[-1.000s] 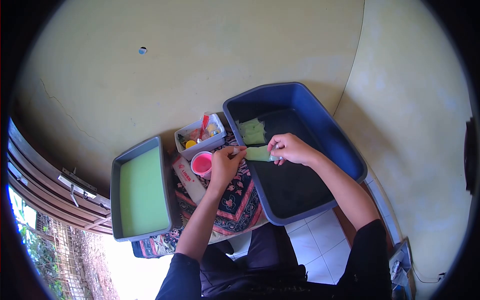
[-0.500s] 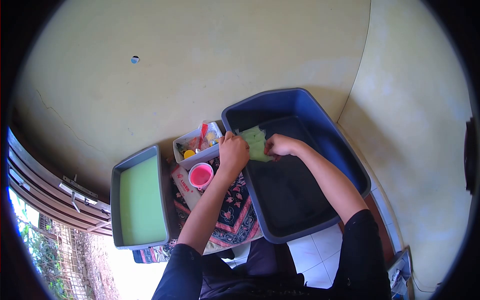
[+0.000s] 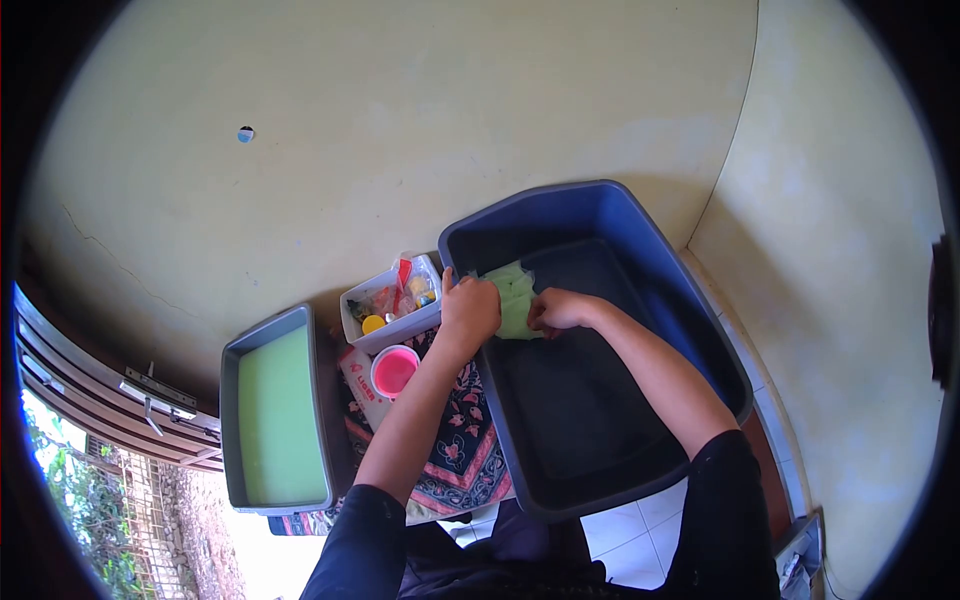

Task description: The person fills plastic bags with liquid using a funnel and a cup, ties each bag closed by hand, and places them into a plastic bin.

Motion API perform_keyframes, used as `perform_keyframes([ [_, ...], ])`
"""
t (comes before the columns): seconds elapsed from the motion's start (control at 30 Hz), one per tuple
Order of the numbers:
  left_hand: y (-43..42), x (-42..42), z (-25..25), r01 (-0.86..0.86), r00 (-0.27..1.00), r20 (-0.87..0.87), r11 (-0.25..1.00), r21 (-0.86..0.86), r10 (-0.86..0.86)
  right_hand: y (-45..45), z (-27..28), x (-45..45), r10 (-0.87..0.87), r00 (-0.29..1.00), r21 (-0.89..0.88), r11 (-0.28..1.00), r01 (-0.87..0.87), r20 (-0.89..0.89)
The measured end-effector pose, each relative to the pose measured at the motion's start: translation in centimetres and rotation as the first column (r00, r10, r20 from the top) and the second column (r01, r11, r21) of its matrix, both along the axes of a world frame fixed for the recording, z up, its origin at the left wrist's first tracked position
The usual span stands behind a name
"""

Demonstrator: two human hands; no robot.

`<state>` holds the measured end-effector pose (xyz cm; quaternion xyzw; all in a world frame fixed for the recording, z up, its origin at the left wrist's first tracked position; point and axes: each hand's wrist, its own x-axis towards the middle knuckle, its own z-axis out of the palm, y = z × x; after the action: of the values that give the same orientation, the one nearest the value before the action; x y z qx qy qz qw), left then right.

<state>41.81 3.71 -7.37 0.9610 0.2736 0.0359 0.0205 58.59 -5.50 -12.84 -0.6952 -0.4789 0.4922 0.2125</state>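
Note:
A soft, crumpled light green sheet (image 3: 515,300) with see-through edges is stretched between my two hands, above the left side of a large dark tub (image 3: 600,400). I cannot tell whether it is cloth or thin plastic. My left hand (image 3: 470,312) is closed at the sheet's left edge, over the tub's left rim, with its thumb side raised. At the sheet's right edge my right hand (image 3: 560,311) pinches it between thumb and fingers. The fingertips of my left hand are partly hidden.
Left stands a grey tray (image 3: 326,420) of pale green liquid. Between tray and tub are a white bin (image 3: 410,326) of small packets, a round container with pink contents (image 3: 396,371), a white packet (image 3: 362,380) and a patterned cloth (image 3: 465,430). Walls rise behind and right.
Both hands still hold the green sheet, with hardly any shift between them. The view has tilted slightly, so the tub and table items appear a little lower.

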Motion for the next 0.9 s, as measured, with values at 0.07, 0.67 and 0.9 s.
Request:
perform_keyframes([
  [0.07,-0.1,0.5,0.1,-0.029,0.989,-0.139,0.995,0.094,0.042,-0.6,-0.5,-0.1,0.008,1.0,0.021,1.0,-0.008,-0.012],
  [0.67,-0.6,-1.2,-0.5,0.075,0.867,0.499,0.993,-0.094,-0.018,-1.8,2.2,-0.9,-0.018,0.823,0.198,0.973,-0.116,0.568],
  [0.9,-3.6,-6.8,-2.4,0.095,0.605,0.794,0.995,-0.003,-0.055,-3.6,6.7,-2.2,-0.018,0.853,0.323,0.929,-0.178,0.522],
])
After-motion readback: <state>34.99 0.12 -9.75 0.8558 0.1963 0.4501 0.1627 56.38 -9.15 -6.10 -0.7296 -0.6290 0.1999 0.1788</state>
